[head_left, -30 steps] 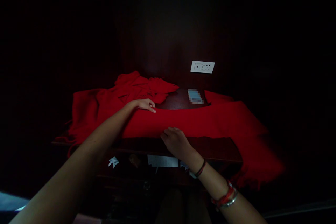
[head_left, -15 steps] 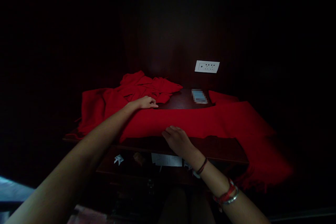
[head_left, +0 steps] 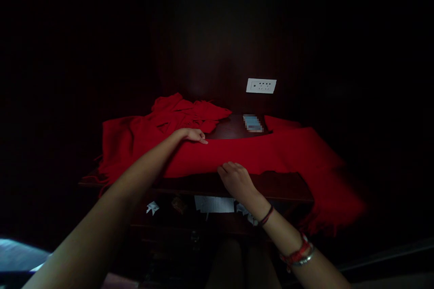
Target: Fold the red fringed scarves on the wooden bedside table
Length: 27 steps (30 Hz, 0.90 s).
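Note:
A long red scarf (head_left: 251, 153) with fringed ends lies lengthwise across a dark wooden desk top, its right end hanging over the side. My left hand (head_left: 195, 135) is at the scarf's far edge, fingers curled and closed on the cloth. At the near edge, my right hand (head_left: 235, 179) has its fingers bent and pressed together on the fabric; its fingertips are partly hidden. Behind my left hand, a crumpled heap of red cloth (head_left: 190, 110) rests on the desk and runs into the red fabric at the left.
A blurred bluish item (head_left: 252, 123) lies near the back of the desk top (head_left: 228, 127), below a white wall socket (head_left: 261, 86). Under the top, an open shelf holds crumpled white paper (head_left: 152, 208), a brownish lump (head_left: 179, 205) and a pale sheet (head_left: 214, 204).
Both hands have slid a little to the right along the scarf's edges. The scene has shifted slightly left in view. The scarf lies much as before.

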Tool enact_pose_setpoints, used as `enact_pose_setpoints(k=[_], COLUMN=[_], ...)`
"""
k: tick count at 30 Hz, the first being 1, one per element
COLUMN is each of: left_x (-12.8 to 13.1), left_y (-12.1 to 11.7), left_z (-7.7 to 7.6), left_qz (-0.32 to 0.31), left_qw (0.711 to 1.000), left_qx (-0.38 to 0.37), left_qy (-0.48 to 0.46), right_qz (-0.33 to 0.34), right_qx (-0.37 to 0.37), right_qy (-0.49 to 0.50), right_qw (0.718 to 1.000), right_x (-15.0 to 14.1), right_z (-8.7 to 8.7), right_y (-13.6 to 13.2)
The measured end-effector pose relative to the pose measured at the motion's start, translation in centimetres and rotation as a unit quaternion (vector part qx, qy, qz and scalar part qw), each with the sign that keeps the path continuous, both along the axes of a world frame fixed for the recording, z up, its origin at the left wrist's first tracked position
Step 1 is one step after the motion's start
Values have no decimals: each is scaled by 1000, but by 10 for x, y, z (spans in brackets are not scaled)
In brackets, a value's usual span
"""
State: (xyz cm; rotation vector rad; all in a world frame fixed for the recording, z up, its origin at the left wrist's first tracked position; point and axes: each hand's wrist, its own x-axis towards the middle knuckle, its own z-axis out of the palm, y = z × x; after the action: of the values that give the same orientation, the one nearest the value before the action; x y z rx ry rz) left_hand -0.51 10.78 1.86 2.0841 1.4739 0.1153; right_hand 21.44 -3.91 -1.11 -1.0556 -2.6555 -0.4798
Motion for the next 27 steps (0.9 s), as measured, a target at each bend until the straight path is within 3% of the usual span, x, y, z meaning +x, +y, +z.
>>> enact_pose_setpoints(k=[5, 8, 11, 13, 16, 19, 23, 27], left_x=[1, 7, 22, 37, 66, 100, 155, 216], left_y=[-5, -6, -5, -2, 5, 14, 24, 37], left_z=[12, 22, 35, 46, 65, 83, 100, 106], left_qz=[2, 16, 50, 57, 47, 31, -2, -31], left_qw=[992, 977, 949, 926, 907, 893, 883, 881], left_qx=[-29, -39, -50, -42, -25, 0, 20, -1], left_qy=[-126, -207, -306, -371, -418, -450, -469, -472], right_qz=[-23, -77, -109, -89, -49, -57, -74, -101], right_qx=[-8, -16, -33, -37, -43, -71, -95, -93], right_qy=[3, 30, 107, 197, 333, 430, 512, 555], right_qw=[1000, 996, 988, 976, 941, 898, 850, 820], right_x=[-2, 4, 15, 26, 46, 72, 113, 161], right_z=[9, 18, 30, 39, 53, 67, 80, 81], right_y=[-2, -4, -2, 3, 12, 21, 29, 37])
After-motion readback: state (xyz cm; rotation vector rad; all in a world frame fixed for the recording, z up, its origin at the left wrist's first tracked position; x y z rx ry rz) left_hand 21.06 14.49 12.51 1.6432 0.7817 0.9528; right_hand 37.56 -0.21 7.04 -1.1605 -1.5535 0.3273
